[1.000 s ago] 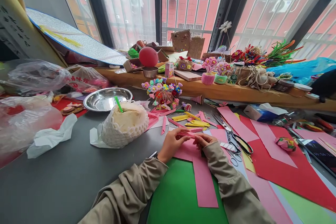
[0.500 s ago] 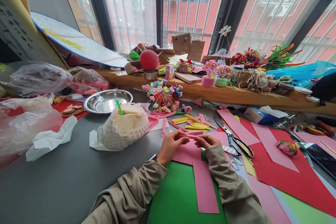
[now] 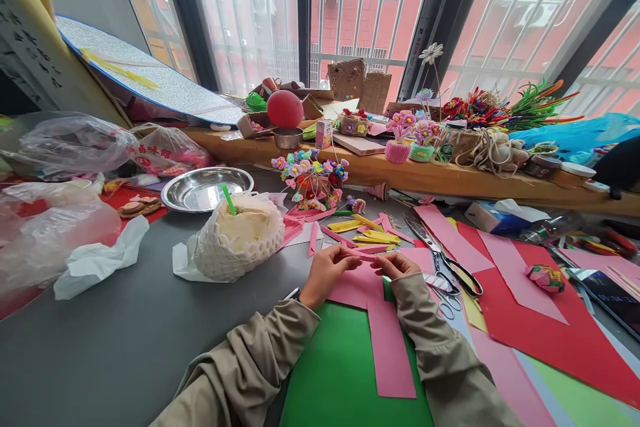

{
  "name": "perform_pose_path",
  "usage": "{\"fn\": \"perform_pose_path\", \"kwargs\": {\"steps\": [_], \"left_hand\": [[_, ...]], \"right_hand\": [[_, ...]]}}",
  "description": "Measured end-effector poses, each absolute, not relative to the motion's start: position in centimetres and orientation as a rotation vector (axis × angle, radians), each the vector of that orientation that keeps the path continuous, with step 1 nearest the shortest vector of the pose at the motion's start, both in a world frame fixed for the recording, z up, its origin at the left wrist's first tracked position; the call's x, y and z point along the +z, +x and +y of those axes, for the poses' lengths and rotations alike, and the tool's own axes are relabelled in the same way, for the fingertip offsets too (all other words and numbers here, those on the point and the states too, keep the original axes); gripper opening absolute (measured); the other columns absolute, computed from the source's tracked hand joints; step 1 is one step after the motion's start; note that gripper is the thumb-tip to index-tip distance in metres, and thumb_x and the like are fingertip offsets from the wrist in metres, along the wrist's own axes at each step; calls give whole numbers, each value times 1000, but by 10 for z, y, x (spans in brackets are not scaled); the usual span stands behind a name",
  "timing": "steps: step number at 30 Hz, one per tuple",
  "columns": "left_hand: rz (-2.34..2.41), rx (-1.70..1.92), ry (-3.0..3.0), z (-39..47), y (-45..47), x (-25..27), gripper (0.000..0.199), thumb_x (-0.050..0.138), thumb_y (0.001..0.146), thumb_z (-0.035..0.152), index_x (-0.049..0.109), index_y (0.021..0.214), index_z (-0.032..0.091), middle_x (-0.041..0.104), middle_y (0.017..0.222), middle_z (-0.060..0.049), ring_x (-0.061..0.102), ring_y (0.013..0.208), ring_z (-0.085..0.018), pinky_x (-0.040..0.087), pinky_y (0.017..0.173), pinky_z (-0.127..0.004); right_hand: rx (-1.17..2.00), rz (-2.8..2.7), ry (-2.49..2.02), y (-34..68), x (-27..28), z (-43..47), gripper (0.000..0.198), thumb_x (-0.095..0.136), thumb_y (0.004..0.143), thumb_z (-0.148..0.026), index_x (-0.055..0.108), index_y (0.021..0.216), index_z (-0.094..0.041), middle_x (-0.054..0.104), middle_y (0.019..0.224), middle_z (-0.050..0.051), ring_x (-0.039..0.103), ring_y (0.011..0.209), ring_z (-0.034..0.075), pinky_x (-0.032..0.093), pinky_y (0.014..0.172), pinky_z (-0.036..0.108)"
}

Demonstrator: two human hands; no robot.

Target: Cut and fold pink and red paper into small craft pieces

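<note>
While both hands stay pinched on a narrow pink paper strip (image 3: 367, 257), the right hand (image 3: 400, 267) sits slightly farther from the left hand (image 3: 327, 273) than it did a second ago. The gap between the fingertips now shows a little more of the strip, which suggests the fingers are working along its length, perhaps pressing or straightening it; whether it is creased is too small to tell. The strip is held just above a pink sheet (image 3: 347, 290), and between the forearms a flat pink piece (image 3: 393, 353) lies on a green sheet (image 3: 325, 367).

As for containers, left of the left hand a white foam net (image 3: 235, 257) wraps a coconut (image 3: 253, 220) with a green straw (image 3: 229, 199) standing in it. Beyond that is a steel dish (image 3: 193, 192). Straight ahead of the hands stands a cluster of small colourful flowers (image 3: 310, 177), its holder mostly hidden. On the ledge farther ahead, a metal bowl (image 3: 289, 139) carries a red ball (image 3: 285, 109), and, to its right, a pink pot (image 3: 397, 152) and a green pot (image 3: 421, 153) hold pink flowers (image 3: 400, 124). Right of the right hand, white tissue (image 3: 523, 211) pokes from a tissue box (image 3: 485, 217).
</note>
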State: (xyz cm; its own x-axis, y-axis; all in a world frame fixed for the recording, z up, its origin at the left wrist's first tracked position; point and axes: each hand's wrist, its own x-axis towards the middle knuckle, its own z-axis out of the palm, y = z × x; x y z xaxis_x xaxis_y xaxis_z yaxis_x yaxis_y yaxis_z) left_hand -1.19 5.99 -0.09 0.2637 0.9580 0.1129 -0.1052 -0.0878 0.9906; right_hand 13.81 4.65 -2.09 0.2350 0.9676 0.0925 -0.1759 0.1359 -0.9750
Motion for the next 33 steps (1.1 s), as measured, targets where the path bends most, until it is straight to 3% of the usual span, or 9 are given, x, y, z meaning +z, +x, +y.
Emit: {"fn": "perform_pose_path", "kwargs": {"steps": [10,16,20,28,33], "left_hand": [[904,1136,1293,60,-12,3,22,59,61,31,52,66,11,59,63,-3,56,62,-13,46,63,-27],[847,1150,1286,58,-13,4,28,58,64,28,48,85,13,60,67,-4,58,65,-14,47,62,-28],[859,1165,1342,58,-13,3,24,57,64,27,50,82,13,60,68,-4,58,66,-14,46,62,-26],[924,1156,1451,60,-14,-1,29,60,61,29,52,83,14,58,80,-5,56,71,-14,45,62,-24],[920,1163,1438,60,-15,0,28,60,61,28,51,84,14,57,67,-1,55,64,-12,45,62,-24]], "right_hand": [[1039,-962,-1066,138,-21,47,21,68,49,-32,57,58,-16,58,49,-2,56,46,12,47,48,25],[1033,-926,-1062,137,-21,47,22,69,48,-31,57,61,-17,58,50,-3,55,44,10,46,46,23],[1028,-926,-1033,136,-20,47,28,69,47,-32,57,68,-17,59,56,-2,55,43,10,46,43,23],[1007,-946,-1043,137,-19,47,25,69,47,-31,55,61,-17,58,54,-3,54,44,10,47,45,23],[993,-981,-1042,138,-19,46,24,69,48,-31,56,62,-18,58,53,-3,55,45,10,46,46,24]]}}
